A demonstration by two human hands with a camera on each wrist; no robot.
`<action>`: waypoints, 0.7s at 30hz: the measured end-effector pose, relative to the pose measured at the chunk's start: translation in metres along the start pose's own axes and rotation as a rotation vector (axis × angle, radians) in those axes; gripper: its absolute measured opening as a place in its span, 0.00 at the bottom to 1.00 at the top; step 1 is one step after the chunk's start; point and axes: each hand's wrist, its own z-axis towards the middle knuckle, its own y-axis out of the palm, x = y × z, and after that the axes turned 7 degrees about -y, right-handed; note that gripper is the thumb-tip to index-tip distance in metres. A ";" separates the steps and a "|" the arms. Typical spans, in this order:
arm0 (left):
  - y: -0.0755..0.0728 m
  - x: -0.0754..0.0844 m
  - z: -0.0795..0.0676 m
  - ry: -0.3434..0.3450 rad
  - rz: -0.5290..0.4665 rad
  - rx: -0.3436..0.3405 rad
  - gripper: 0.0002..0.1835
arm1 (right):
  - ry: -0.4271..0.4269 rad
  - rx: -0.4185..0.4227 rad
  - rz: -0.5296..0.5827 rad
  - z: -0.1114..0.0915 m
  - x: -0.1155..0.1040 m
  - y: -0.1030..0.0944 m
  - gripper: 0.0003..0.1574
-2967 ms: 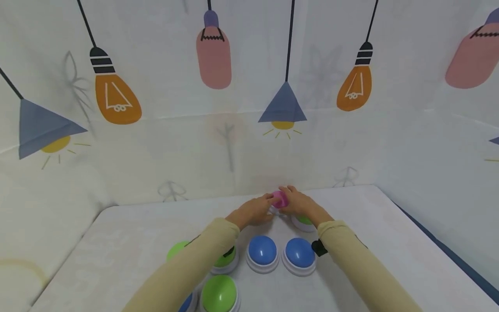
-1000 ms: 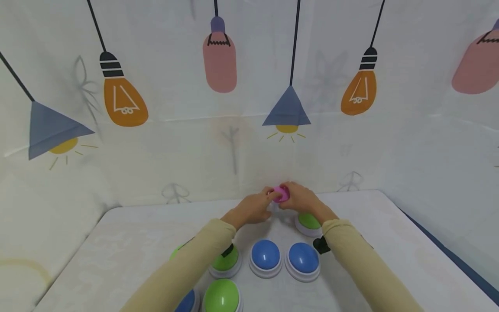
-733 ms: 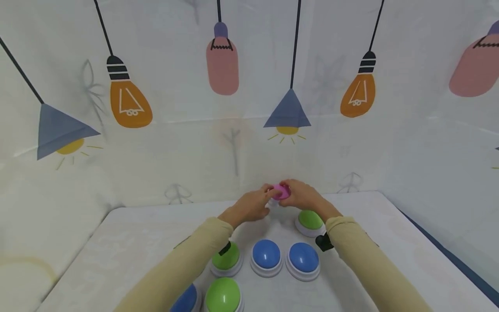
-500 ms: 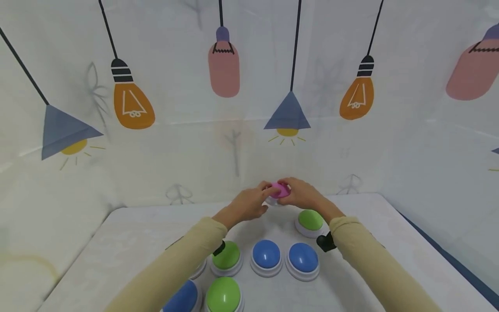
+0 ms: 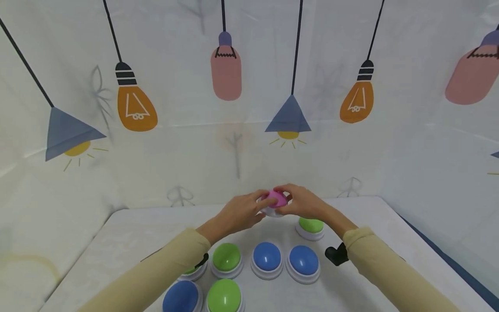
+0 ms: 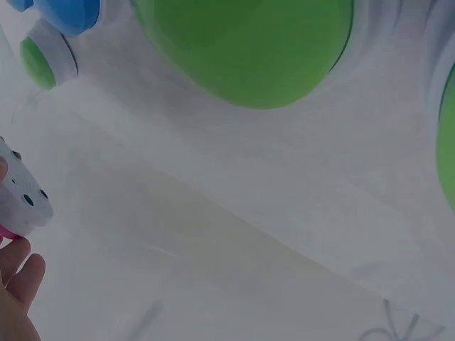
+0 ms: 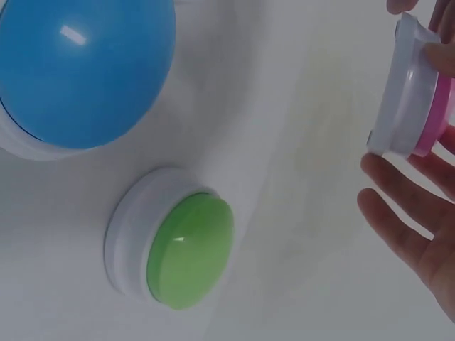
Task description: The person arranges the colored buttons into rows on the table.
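Both hands hold one pink push button (image 5: 278, 198) with a white round base, up off the table near its back edge. My left hand (image 5: 237, 213) grips it from the left, a finger lying across the pink dome. From the right, my right hand (image 5: 306, 203) has thumb and fingers around the rim. In the left wrist view the white base (image 6: 27, 202) turns its underside out, with small dark holes. The right wrist view has the button's white side (image 7: 407, 89) and pink edge between fingers of both hands.
On the white table (image 5: 117, 242) stand a green button (image 5: 310, 225) under the right forearm, two blue buttons (image 5: 267, 256) in the middle, and a green button (image 5: 226, 258), another green one (image 5: 224, 297) and a blue one (image 5: 181, 297) by the left sleeve. A lamp-patterned cloth (image 5: 187, 160) hangs behind.
The pink button has risen from the table at the back, tilted, and come somewhat closer with both hands. The forearms have spread apart, uncovering more of the buttons at the left.
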 end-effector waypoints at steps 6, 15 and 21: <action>-0.011 0.008 -0.015 0.056 0.024 0.078 0.29 | -0.027 -0.033 0.062 -0.009 -0.011 -0.001 0.40; -0.017 0.019 -0.035 0.138 0.094 0.196 0.28 | -0.124 -0.040 0.006 -0.027 -0.025 0.006 0.36; -0.024 0.028 -0.049 0.200 0.068 0.255 0.27 | -0.137 -0.028 -0.070 -0.041 -0.038 0.014 0.36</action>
